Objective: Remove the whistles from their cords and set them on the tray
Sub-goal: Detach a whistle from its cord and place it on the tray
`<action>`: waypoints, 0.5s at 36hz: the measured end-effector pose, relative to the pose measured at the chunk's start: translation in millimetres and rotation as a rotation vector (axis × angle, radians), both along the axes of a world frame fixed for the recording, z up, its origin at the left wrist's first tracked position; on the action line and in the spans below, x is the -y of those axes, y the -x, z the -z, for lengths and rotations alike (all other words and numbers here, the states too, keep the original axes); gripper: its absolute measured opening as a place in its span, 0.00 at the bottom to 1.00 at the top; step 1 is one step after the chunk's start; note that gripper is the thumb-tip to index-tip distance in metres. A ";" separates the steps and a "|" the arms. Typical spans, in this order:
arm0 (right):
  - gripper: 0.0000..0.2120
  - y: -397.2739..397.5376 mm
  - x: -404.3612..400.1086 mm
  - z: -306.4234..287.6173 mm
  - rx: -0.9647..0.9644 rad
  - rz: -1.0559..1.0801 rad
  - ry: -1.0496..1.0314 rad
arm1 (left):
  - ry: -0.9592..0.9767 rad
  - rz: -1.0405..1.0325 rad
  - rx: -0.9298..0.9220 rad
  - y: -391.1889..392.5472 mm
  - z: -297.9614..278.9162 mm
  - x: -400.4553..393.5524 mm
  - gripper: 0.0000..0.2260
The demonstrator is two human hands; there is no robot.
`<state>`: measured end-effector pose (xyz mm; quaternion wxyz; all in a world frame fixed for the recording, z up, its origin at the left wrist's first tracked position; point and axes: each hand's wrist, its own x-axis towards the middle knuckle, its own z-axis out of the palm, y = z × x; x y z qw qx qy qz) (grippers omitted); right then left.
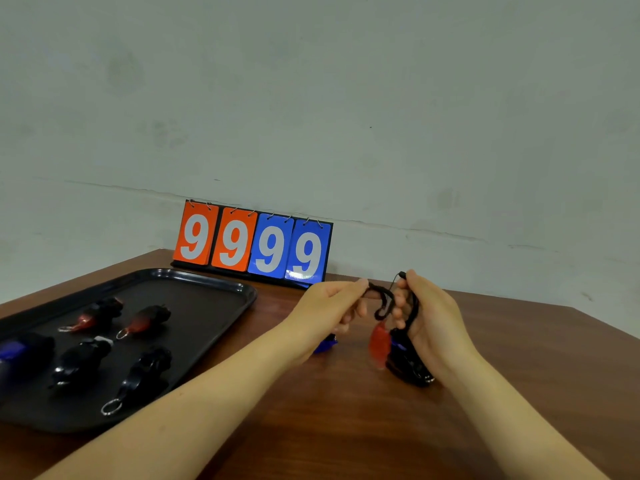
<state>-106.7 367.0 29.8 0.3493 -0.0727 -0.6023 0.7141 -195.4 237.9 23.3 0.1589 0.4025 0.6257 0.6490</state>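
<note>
Both hands are raised over the table's middle, working a black cord (382,299) between them. My left hand (329,310) pinches one end of the cord. My right hand (429,320) grips the other part, with the cord's tip sticking up above its fingers. A red whistle (379,344) hangs blurred from the cord between the hands. A black whistle (408,362) lies under my right palm. A blue whistle (325,344) peeks out below my left hand. The black tray (214,289) at the left holds several whistles, two of them red (145,320).
A flip scoreboard (254,242) showing 9 9 9 9 stands at the table's far edge against the wall, just behind the tray and my left hand. The brown wooden table (346,427) stretches to the right and toward me.
</note>
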 end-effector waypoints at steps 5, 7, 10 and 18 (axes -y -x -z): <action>0.14 -1.0 -0.2 -0.1 -0.013 -0.036 0.014 | -0.011 -0.106 0.087 4.3 -0.1 -0.9 0.15; 0.14 -0.8 -0.2 0.9 -0.009 -0.022 0.019 | -0.047 -0.121 0.135 5.8 -0.9 -0.9 0.14; 0.15 0.3 -1.8 2.6 -0.018 0.055 -0.050 | -0.157 -0.117 0.320 6.9 -4.7 -0.8 0.15; 0.14 5.2 -8.9 2.9 -0.059 0.023 0.021 | -0.409 -0.117 0.619 17.1 -11.0 5.0 0.14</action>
